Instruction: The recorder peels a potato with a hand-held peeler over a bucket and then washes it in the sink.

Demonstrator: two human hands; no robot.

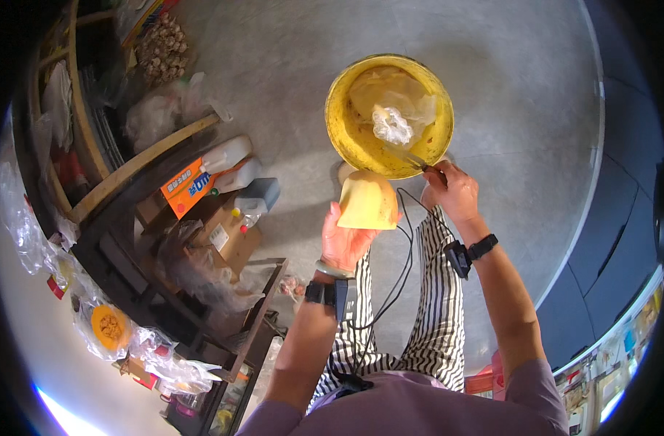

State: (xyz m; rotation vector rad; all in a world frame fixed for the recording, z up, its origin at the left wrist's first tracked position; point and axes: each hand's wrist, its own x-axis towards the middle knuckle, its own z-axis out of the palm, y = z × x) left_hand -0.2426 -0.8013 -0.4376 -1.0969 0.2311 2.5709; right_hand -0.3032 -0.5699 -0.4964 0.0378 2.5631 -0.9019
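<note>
My left hand (347, 240) supports a pale yellow chunk (368, 201), probably a piece of peeled pumpkin, from below with its flat cut edge towards me. In my right hand (458, 191) is a dark-handled metal blade (411, 158), likely a knife; its exact shape is blurred. The blade points left across the near rim of a yellow bucket (336, 117), apart from the chunk. Inside the bucket lie a crumpled clear plastic bag (392, 126) and a thin pale sheet of plastic (383, 84).
Black cables (401, 272) hang between my wrists and lap. To the left, a shelf rack (146, 158) holds bags and garlic bulbs (163, 52). Beside it stand plastic jugs (228, 154) and a cardboard box (231, 240). Dark cabinets (610, 229) line the right side.
</note>
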